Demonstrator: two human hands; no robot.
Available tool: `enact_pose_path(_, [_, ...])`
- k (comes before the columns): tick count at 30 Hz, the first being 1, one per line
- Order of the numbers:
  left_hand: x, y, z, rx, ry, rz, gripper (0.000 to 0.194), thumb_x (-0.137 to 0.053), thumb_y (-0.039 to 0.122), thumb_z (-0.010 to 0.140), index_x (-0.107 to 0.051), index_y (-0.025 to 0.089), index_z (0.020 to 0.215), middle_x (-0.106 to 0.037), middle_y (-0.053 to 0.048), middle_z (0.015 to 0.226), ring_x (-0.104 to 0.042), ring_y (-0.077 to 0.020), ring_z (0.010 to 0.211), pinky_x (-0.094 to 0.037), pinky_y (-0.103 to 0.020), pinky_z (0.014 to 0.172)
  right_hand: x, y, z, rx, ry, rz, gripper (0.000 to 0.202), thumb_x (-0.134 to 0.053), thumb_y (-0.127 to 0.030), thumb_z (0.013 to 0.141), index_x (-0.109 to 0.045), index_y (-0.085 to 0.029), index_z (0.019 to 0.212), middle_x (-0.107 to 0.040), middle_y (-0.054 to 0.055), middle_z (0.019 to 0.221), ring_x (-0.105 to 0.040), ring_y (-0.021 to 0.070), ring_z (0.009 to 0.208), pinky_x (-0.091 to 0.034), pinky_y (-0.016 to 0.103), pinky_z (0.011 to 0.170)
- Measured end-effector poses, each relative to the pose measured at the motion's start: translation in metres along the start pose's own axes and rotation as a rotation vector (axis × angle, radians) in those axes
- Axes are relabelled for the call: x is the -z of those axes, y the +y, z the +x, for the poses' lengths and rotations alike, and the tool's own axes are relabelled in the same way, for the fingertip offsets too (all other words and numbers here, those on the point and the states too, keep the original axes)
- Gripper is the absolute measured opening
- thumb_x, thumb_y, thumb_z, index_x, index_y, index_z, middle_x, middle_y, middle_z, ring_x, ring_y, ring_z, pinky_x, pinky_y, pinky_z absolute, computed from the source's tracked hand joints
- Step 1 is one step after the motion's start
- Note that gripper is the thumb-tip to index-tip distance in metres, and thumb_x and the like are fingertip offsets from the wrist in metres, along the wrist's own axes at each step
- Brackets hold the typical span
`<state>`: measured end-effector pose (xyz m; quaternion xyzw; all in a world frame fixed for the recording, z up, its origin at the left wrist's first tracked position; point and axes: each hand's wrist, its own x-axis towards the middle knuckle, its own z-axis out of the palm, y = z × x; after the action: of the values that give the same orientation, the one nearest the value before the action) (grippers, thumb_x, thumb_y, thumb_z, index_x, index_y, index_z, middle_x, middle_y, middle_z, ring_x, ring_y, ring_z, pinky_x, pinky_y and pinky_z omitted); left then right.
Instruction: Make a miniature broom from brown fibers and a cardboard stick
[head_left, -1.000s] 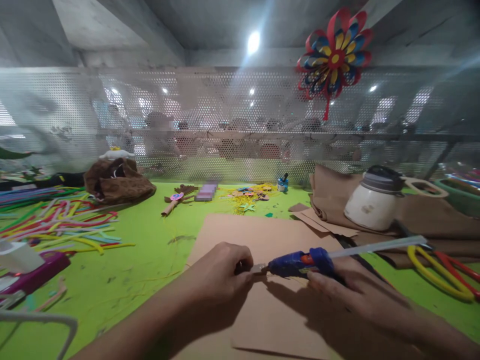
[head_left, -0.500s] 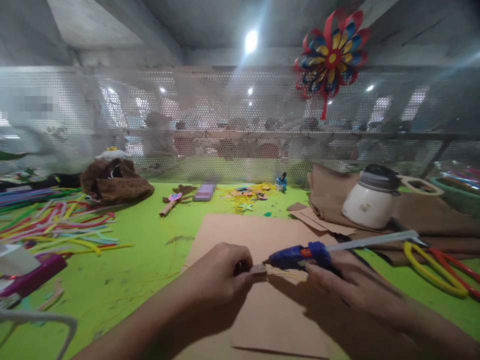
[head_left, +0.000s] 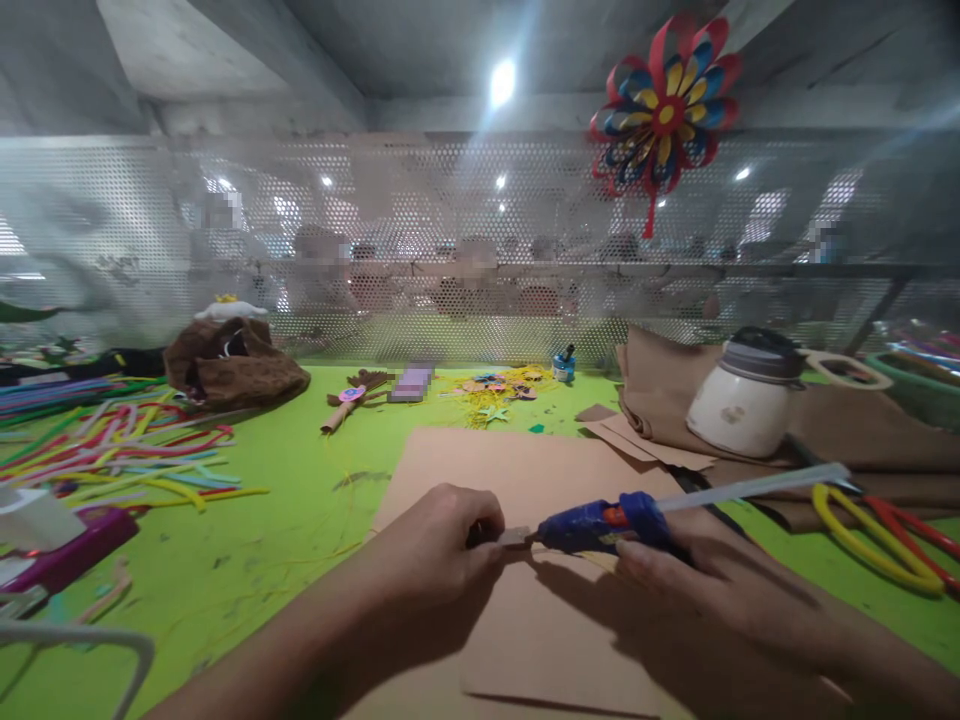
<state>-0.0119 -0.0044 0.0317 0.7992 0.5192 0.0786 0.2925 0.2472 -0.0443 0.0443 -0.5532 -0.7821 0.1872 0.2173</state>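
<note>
My left hand [head_left: 450,540] pinches a small folded strip of brown paper [head_left: 516,538] between thumb and fingers, above the tan sheets on the table. Wrapped round a blue hot glue gun [head_left: 581,527] is my right hand [head_left: 705,565]. The gun's nozzle meets the right end of the strip, and a clear glue stick [head_left: 757,487] sticks out of its back. Beneath both hands lie large sheets of tan paper [head_left: 480,460], with the hands' shadow across them.
Scissors [head_left: 877,540] with yellow and red handles lie at right, near folded brown paper [head_left: 660,400] and a white jar [head_left: 746,400]. Pipe cleaners [head_left: 127,450] and a purple power strip [head_left: 67,550] are at left. A blue bottle [head_left: 563,364] stands at the back.
The glue gun's nozzle has moved slightly down and right along the strip's right end. My left hand has stayed almost still with the strip.
</note>
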Motion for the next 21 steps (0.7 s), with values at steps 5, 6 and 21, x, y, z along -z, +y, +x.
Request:
enact_pose_path(5, [-0.0056, -0.0036, 0.0027, -0.014, 0.032, 0.012, 0.045, -0.032, 0.047, 0.087, -0.063, 0.015, 0.086, -0.053, -0.004, 0.071, -0.036, -0.0135, 0.063, -0.025, -0.03, 0.056, 0.0018, -0.0019, 0.0023, 0.032, -0.036, 0.032, 0.033, -0.043, -0.043, 0.091, -0.07, -0.025, 0.09, -0.071, 0.001, 0.081, -0.063, 0.0181, 0.075, -0.051, 0.024, 0.066])
enact_pose_path(6, [-0.0059, -0.0043, 0.0029, -0.014, 0.03, 0.011, 0.044, -0.033, 0.047, 0.087, -0.063, 0.015, 0.086, -0.053, -0.004, 0.07, -0.035, -0.0133, 0.062, -0.024, -0.03, 0.055, 0.0023, -0.002, 0.0026, 0.039, -0.036, 0.03, 0.033, -0.043, -0.043, 0.091, -0.07, -0.025, 0.089, -0.071, 0.001, 0.08, -0.063, 0.0178, 0.074, -0.05, 0.023, 0.065])
enact_pose_path(21, [-0.0033, 0.002, 0.0013, -0.037, 0.066, 0.01, 0.047, -0.034, 0.051, 0.087, -0.064, 0.016, 0.083, -0.057, -0.004, 0.074, -0.038, -0.0132, 0.063, -0.023, -0.029, 0.054, -0.0044, 0.0017, -0.0004, -0.029, 0.084, -0.055, 0.036, -0.045, -0.048, 0.087, -0.072, -0.024, 0.088, -0.072, 0.005, 0.083, -0.065, 0.0228, 0.077, -0.053, 0.028, 0.07])
